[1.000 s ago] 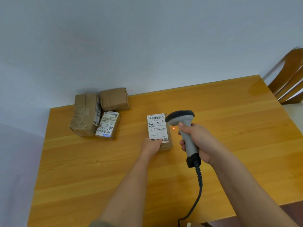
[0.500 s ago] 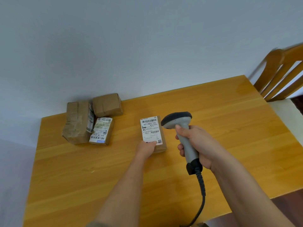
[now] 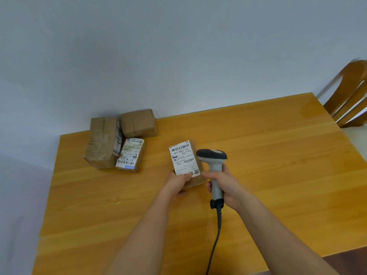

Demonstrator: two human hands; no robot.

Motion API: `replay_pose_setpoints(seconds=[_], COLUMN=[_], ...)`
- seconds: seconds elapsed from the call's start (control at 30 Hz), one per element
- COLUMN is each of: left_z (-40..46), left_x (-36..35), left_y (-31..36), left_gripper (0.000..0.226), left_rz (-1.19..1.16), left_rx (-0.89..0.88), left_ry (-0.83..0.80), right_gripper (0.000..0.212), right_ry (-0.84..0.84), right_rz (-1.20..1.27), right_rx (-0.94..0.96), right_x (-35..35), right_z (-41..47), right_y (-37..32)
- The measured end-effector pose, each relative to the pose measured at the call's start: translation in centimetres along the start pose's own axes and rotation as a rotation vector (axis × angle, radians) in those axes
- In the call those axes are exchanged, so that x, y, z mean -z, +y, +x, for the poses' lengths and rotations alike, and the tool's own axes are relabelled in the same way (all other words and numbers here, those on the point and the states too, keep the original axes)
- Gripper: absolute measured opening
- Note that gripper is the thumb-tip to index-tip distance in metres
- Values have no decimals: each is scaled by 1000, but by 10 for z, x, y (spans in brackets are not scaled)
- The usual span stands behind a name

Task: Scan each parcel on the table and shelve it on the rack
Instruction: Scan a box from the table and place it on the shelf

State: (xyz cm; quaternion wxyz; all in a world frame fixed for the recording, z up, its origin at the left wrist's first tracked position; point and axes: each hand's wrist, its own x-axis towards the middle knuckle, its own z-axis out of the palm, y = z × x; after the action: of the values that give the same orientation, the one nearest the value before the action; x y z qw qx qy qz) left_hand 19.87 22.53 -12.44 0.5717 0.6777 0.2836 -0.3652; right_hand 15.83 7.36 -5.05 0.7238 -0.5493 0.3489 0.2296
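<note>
A small brown parcel with a white barcode label facing up is near the middle of the wooden table. My left hand grips its near end, thumb on the label, and the parcel looks tilted up. My right hand grips the handle of a grey barcode scanner, whose dark head sits just right of the parcel. Three more brown parcels lie at the table's back left: a large taped one, a plain one, and a small labelled one. No rack is in view.
The scanner's black cable runs down to the table's near edge. A wooden chair stands beyond the table's right end. A pale wall runs behind the table.
The red scan light seen on the parcel a second ago is gone. My left hand has tilted the parcel's near end up a little. The scanner stays beside it.
</note>
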Motion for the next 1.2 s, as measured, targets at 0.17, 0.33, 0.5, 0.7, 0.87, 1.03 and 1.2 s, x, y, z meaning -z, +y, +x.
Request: replay_pose_setpoints(seconds=[0.17,0.33,0.5,0.7,0.87,1.03,1.2], left_z=[-12,-43,-91,-178,-267,-363,-476], left_x=[10,27,44,42,32,8,-51], left_y=[-12,-14,-25,-72,-135,-219,-320], left_gripper=[58,75,79,59,54,55,67], left_rz=[-22,-141,-330,-749,-1105,-1307,-1366], left_rx=[38,-42,-186,-337,-482,-667,-792], left_ry=[-18,29,205,453,677,912,1141], right_gripper=[40,43,46,47,52,49,54], right_ry=[-51,-107,-277,-534,-799,-1123,-1373], right_rz=[-46,-133,-180,-318,-409,-536,-646], right_rx=[-16,13,56,132,205,297,329], right_x=[-16,-24,-37,-45,-64,-63,-39], right_z=[3,-4,-20,-76,-153,-247,-352], right_y=[14,11,5,5,27,85,163])
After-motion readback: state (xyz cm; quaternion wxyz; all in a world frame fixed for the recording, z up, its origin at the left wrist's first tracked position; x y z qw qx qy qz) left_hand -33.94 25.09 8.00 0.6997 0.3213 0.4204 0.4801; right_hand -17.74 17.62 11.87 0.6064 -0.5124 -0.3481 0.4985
